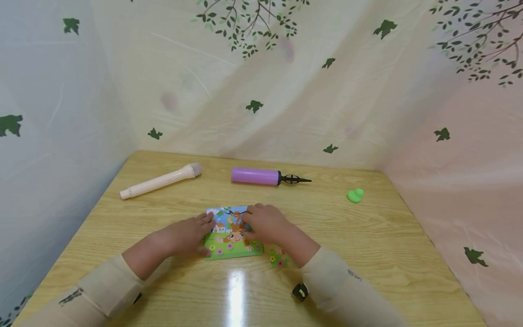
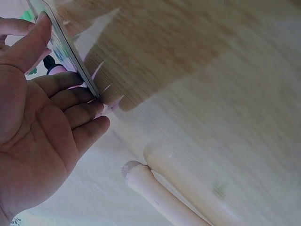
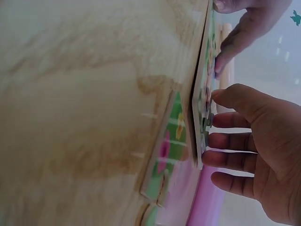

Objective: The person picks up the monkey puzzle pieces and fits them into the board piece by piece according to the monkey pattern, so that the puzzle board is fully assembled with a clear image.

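A jigsaw puzzle board [image 1: 229, 247] with a cartoon monkey, a house and flowers lies on the wooden table. My left hand [image 1: 189, 236] rests along its left edge, its thumb at the near corner and the fingers farther up the side. Over the right part of the picture is my right hand [image 1: 267, 223], its fingertips touching the puzzle surface; that part is partly hidden. The right wrist view shows those fingers fairly straight and spread along the board. A loose puzzle piece [image 3: 164, 150], green with flowers, lies beside the board, partly covered by my right forearm in the head view.
A pale microphone-shaped object [image 1: 161, 181] lies at the back left of the table. Behind the puzzle is a purple hand pump [image 1: 255, 176] with a black nozzle. A small green duck [image 1: 355, 195] sits at the right. Leaf-patterned cloth [image 1: 261, 131] surrounds the table's back and sides.
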Motion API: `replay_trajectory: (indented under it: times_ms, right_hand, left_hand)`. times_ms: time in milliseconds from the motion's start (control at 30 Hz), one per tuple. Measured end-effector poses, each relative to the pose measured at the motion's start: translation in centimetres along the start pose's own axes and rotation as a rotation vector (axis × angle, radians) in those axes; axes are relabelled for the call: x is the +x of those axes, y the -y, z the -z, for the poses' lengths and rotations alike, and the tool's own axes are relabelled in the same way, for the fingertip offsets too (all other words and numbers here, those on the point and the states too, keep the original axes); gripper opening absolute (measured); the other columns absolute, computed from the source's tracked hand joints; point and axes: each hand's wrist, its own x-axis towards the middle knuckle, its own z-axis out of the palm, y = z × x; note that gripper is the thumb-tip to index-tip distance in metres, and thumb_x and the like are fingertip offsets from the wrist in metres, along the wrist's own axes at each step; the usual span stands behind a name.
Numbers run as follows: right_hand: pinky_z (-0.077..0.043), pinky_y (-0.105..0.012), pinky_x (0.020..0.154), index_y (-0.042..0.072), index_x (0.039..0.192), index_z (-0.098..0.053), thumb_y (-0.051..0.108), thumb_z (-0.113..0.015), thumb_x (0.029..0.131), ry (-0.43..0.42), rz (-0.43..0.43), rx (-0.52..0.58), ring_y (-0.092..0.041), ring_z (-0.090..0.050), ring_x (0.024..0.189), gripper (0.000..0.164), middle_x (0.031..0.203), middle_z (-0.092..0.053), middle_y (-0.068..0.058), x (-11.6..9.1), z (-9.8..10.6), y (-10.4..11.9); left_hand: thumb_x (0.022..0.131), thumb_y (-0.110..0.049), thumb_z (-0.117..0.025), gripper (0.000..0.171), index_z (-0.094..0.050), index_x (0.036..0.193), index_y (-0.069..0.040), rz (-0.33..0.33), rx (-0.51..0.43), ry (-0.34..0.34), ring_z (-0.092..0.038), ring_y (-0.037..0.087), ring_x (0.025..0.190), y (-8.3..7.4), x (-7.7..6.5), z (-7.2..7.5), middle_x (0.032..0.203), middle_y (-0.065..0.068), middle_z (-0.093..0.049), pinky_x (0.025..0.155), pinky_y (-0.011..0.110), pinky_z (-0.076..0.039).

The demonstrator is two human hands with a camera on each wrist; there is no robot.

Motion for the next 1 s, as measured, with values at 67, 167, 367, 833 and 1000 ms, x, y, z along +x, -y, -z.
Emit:
replay_trajectory:
  times_ms: [67, 167, 367, 833, 1000]
  right_hand:
    - [-0.052, -0.028, 0.069, 0.023, 0.11, -0.067, 0.051, -0.057, 0.095, 0.009, -0.003, -0.008, -0.014, -0.058, 0.092, 0.034, 0.104, -0.062, 0.004, 0.2, 0.0, 0.2]
    - [-0.053, -0.029, 0.069, 0.023, 0.109, -0.067, 0.051, -0.056, 0.096, 0.009, 0.002, -0.016, -0.014, -0.057, 0.09, 0.033, 0.102, -0.062, 0.004, 0.4, -0.1, 0.3]
    - [-0.052, -0.029, 0.073, 0.026, 0.113, -0.067, 0.05, -0.056, 0.097, 0.005, 0.011, -0.007, -0.013, -0.056, 0.09, 0.032, 0.103, -0.06, 0.006, 0.5, -0.2, 0.5]
    - [-0.051, -0.027, 0.085, 0.019, 0.118, -0.068, 0.034, -0.064, 0.096, -0.038, 0.05, 0.166, -0.013, -0.054, 0.095, 0.027, 0.105, -0.06, 0.004, -1.1, -0.6, -0.5]
    - [-0.051, -0.027, 0.083, 0.02, 0.117, -0.069, 0.032, -0.062, 0.097, -0.064, 0.071, 0.13, -0.013, -0.053, 0.093, 0.024, 0.105, -0.059, 0.004, -1.6, -1.0, -0.8]
  left_hand:
    - [0.091, -0.045, -0.066, 0.084, -0.031, 0.15, 0.005, 0.002, 0.002, 0.0, -0.021, 0.044, 0.147, 0.0, 0.0, 0.0, 0.159, 0.026, -0.02, 0.118, 0.055, -0.025]
    - [0.092, -0.044, -0.066, 0.084, -0.031, 0.15, 0.005, 0.0, 0.003, -0.001, -0.021, 0.045, 0.147, 0.0, 0.1, -0.1, 0.159, 0.027, -0.02, 0.118, 0.055, -0.025]
    - [0.092, -0.044, -0.066, 0.084, -0.031, 0.151, 0.004, 0.013, -0.004, -0.002, -0.02, 0.044, 0.147, 0.2, 0.1, -0.1, 0.16, 0.026, -0.02, 0.118, 0.055, -0.025]
    - [0.09, -0.046, -0.067, 0.085, -0.032, 0.15, 0.005, 0.007, 0.005, -0.011, -0.021, 0.044, 0.147, 0.2, 0.2, -0.3, 0.159, 0.027, -0.021, 0.118, 0.055, -0.025]
    - [0.09, -0.045, -0.067, 0.085, -0.034, 0.148, 0.007, -0.001, 0.005, -0.013, -0.023, 0.045, 0.146, -0.1, 0.1, 0.0, 0.158, 0.028, -0.023, 0.118, 0.055, -0.026]
